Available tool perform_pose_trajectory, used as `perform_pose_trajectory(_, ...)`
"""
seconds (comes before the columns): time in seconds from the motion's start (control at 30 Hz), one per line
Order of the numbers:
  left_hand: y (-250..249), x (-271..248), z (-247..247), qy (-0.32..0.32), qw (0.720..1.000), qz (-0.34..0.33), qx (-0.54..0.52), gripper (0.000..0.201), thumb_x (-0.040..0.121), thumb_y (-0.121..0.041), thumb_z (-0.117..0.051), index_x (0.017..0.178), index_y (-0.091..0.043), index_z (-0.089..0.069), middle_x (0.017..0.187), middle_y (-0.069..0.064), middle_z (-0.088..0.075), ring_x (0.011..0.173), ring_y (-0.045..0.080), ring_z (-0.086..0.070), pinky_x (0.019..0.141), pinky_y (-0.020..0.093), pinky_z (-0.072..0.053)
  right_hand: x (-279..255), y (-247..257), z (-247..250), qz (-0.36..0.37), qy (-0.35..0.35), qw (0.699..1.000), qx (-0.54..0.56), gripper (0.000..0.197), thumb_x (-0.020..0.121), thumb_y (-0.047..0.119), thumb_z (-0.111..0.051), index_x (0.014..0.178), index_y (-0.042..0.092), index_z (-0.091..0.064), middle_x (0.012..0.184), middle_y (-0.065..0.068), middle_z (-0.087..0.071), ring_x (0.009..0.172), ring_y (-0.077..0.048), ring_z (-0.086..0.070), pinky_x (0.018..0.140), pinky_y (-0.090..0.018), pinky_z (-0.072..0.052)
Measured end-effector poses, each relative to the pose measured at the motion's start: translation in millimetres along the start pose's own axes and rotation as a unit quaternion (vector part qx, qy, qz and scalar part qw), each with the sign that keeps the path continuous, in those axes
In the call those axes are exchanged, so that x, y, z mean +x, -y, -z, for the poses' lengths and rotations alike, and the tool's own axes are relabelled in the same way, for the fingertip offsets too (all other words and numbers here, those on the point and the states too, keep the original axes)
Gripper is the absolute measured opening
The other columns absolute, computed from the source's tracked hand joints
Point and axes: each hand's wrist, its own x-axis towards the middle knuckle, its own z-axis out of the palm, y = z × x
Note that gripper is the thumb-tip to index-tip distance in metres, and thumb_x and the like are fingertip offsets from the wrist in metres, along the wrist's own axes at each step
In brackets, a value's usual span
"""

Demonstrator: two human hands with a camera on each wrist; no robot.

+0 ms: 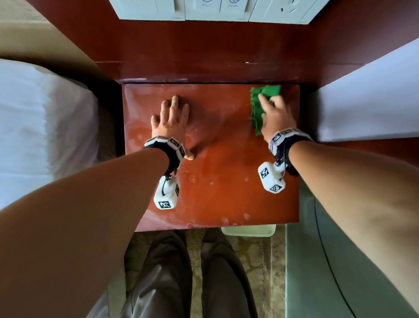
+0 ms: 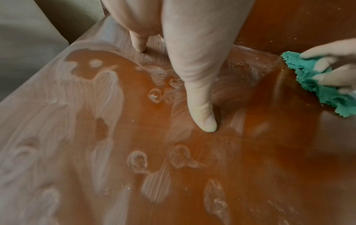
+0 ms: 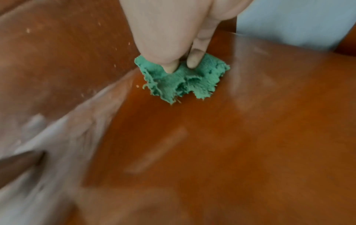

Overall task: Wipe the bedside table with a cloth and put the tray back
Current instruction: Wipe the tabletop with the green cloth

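Only a white strip of the tray point(image 1: 248, 229) shows beyond the near edge of the bedside table point(image 1: 217, 183). The right hand point(image 1: 275, 116), fingers bent, bunches and presses the green cloth point(image 1: 257, 108) at the far right corner. The left hand point(image 1: 170, 122) lies flat mid-table, fingers spread.

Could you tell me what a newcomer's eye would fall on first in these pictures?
The bright green cloth stands out most, held by the right hand against the far right corner of the reddish bedside table. The left hand lies flat on the table further left, and whitish smears streak the wood around it.
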Motion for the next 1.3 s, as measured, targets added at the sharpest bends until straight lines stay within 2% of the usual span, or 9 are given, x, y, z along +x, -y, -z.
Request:
perform_pose_trajectory(0.23, 1, 0, 0, 0.004, 1.0, -0.002, -0.007, 0.152, 0.049, -0.063, -0.087, 0.155, -0.022, 0.015, 0.159, 0.007, 0.026, 0.149, 0.033, 0.014, 0.118, 0.058, -0.014, 6, 31, -16, -0.006, -0.112, 0.99, 0.088, 0.016, 0.085, 0.015, -0.055, 0.098, 0.018, -0.065, 0.113, -0.005, -0.058, 0.094, -0.033, -0.057, 0.069, -0.034, -0.041)
perform_pose_trajectory(0.33, 0, 0, 0, 0.003, 1.0, 0.0, -0.01, 0.152, 0.049, -0.063, -0.087, 0.155, -0.022, 0.013, 0.16, 0.007, 0.025, 0.149, 0.033, 0.014, 0.118, 0.058, -0.014, -16, 56, -30, 0.066, -0.08, 0.991, 0.088, 0.011, 0.094, 0.027, -0.054, 0.094, 0.022, -0.064, 0.11, 0.001, -0.059, 0.088, -0.031, -0.057, 0.063, -0.033, -0.041)
perform_pose_trajectory(0.57, 0, -3, 5, 0.011, 1.0, -0.003, -0.027, 0.152, 0.049, -0.06, -0.088, 0.155, -0.023, 0.014, 0.16, 0.006, 0.026, 0.148, 0.033, 0.015, 0.118, 0.059, -0.012, -71, 92, -57, 0.187, 0.026, 0.977, 0.099, 0.018, 0.089, 0.015, -0.057, 0.094, 0.021, -0.073, 0.113, 0.002, -0.064, 0.089, -0.03, -0.057, 0.061, -0.033, -0.049)
perform_pose_trajectory(0.7, 0, -4, 4, 0.01, 1.0, -0.005, -0.018, 0.151, 0.05, -0.06, -0.088, 0.155, -0.022, 0.014, 0.16, 0.007, 0.025, 0.148, 0.034, 0.015, 0.118, 0.059, -0.013, -64, 66, -47, 0.116, 0.018, 0.987, 0.111, 0.029, 0.085, 0.003, -0.059, 0.101, 0.022, -0.074, 0.118, 0.003, -0.064, 0.096, -0.026, -0.061, 0.069, -0.032, -0.052)
perform_pose_trajectory(0.97, 0, -2, 2, 0.015, 1.0, -0.005, -0.013, 0.15, 0.053, -0.062, -0.086, 0.154, -0.022, 0.018, 0.159, 0.008, 0.028, 0.148, 0.034, 0.017, 0.118, 0.059, -0.011, -54, -20, -17, -0.212, -0.092, 0.964, 0.133, 0.052, 0.072, -0.009, -0.049, 0.112, 0.017, -0.068, 0.119, -0.004, -0.052, 0.087, -0.029, -0.061, 0.083, -0.029, -0.051)
perform_pose_trajectory(1.03, 0, -3, 3, 0.015, 1.0, -0.006, -0.016, 0.15, 0.053, -0.061, -0.086, 0.154, -0.021, 0.018, 0.158, 0.009, 0.029, 0.148, 0.035, 0.017, 0.118, 0.058, -0.01, -52, -19, -10, -0.249, -0.067, 0.956, 0.138, 0.046, 0.078, -0.007, -0.051, 0.115, 0.017, -0.067, 0.122, -0.001, -0.052, 0.081, -0.018, -0.059, 0.079, -0.014, -0.043)
perform_pose_trajectory(1.1, 0, -3, 3, 0.014, 1.0, -0.007, -0.017, 0.15, 0.053, -0.06, -0.087, 0.154, -0.021, 0.018, 0.158, 0.009, 0.029, 0.148, 0.035, 0.017, 0.118, 0.058, -0.01, -50, -15, -9, -0.273, -0.071, 0.945, 0.167, 0.032, 0.087, -0.002, -0.054, 0.113, 0.014, -0.065, 0.108, 0.003, -0.059, 0.068, -0.005, -0.054, 0.062, 0.0, -0.032)
perform_pose_trajectory(1.2, -1, -2, 4, 0.012, 1.0, -0.004, -0.017, 0.151, 0.052, -0.06, -0.087, 0.154, -0.021, 0.018, 0.159, 0.008, 0.028, 0.148, 0.034, 0.016, 0.118, 0.058, -0.011, -47, 4, -13, -0.253, -0.095, 0.95, 0.159, 0.009, 0.093, 0.011, -0.058, 0.101, 0.012, -0.061, 0.084, -0.001, -0.063, 0.049, 0.008, -0.053, 0.044, -0.004, -0.035)
perform_pose_trajectory(1.3, 0, -4, 4, 0.009, 1.0, -0.005, -0.019, 0.15, 0.052, -0.061, -0.087, 0.154, -0.022, 0.016, 0.159, 0.008, 0.026, 0.149, 0.034, 0.015, 0.118, 0.058, -0.013, -43, 30, -17, -0.145, -0.046, 0.983, 0.102, 0.022, 0.091, 0.012, -0.058, 0.108, 0.022, -0.066, 0.115, 0.0, -0.062, 0.088, -0.012, -0.063, 0.067, -0.022, -0.049)
